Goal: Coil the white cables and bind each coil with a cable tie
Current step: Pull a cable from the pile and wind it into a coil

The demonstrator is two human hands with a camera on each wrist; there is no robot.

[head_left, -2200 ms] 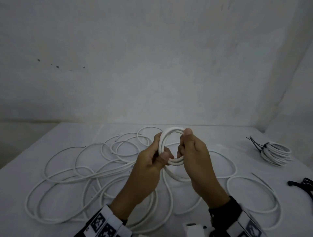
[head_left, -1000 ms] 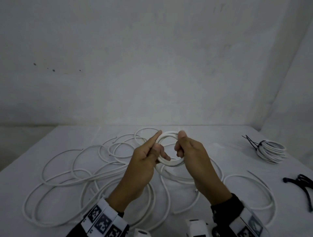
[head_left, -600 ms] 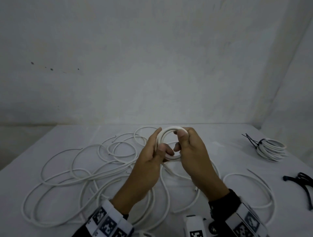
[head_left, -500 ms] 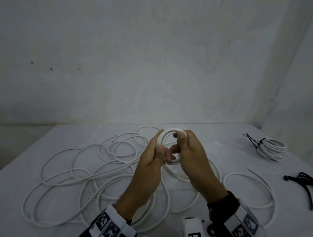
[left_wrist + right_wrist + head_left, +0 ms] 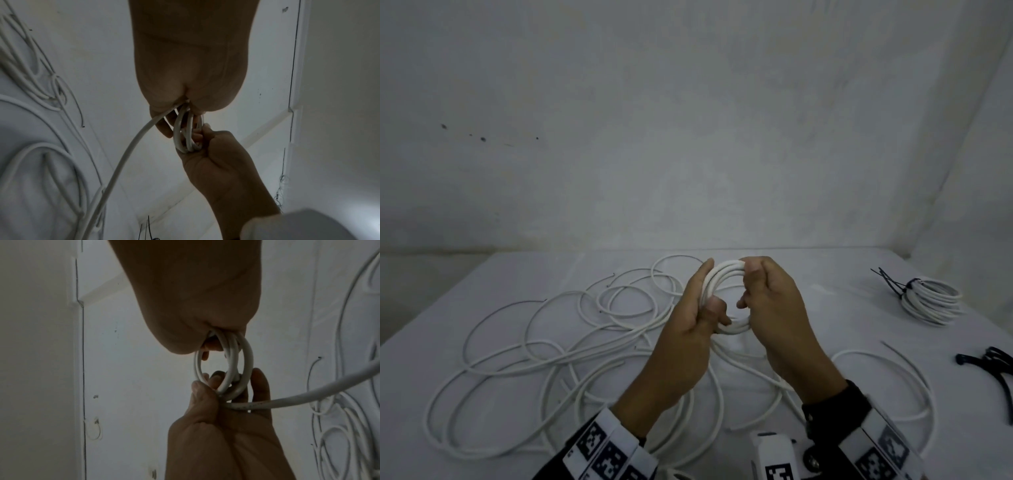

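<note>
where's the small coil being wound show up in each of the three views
Head: the small coil sits mid-frame above the table, between both hands.
Left wrist: centre, slightly right, seen nearly edge-on, below the left hand.
Right wrist: centre, as an open ring, under the right hand.
Shared landmark: the loose cable trailing from the coil to the table.

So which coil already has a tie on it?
The coil far right on the table, bound with a black tie. The coil in both hands has none.
</note>
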